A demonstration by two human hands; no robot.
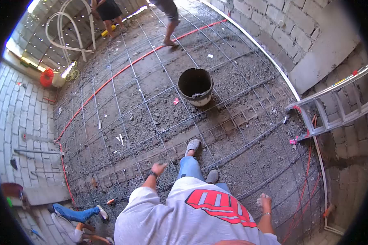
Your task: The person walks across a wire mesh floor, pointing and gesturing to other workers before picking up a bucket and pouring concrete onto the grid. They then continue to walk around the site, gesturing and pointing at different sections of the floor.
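Observation:
My left hand, with a dark watch at the wrist, hangs over the rebar grid to the left of my legs. It holds nothing that I can see, and its fingers look loosely apart. On the other side, my right hand, with a band at the wrist, is held out from my body, empty and with the fingers apart. Ahead of my forward shoe a dark bucket stands upright on the gravel, away from both hands. Its inside is in shadow.
Steel bars cross the rubble floor, with a red hose running over them. An aluminium ladder juts in at right. Two people's legs show at the far end; another person in jeans is at lower left. Block walls enclose the floor.

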